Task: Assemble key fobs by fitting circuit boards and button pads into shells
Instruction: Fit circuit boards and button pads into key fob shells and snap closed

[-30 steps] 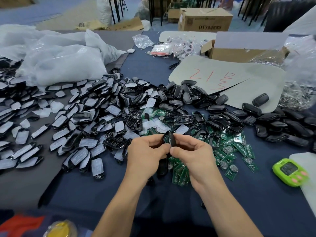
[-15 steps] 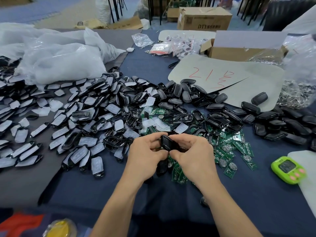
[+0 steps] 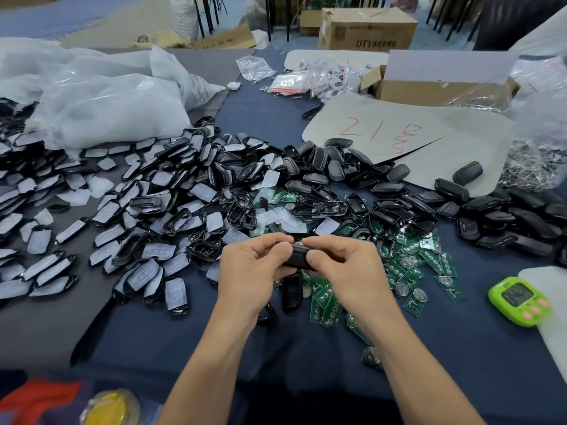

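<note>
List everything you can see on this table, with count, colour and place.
fob: one, black, between both hands
shells: many, black, heaped centre and right
pads: many, whitish, spread left
boards: many, green, right of the hands
timer: one, lime green, right edge
bags: several, clear plastic, back left
sheet: one, grey with red writing, back right
boxes: two, brown, back right
table: one, navy cloth, under all
left hand: one, grips the fob
right hand: one, grips the fob

Head-worn view — forward, down, seemingly close over the table.
</note>
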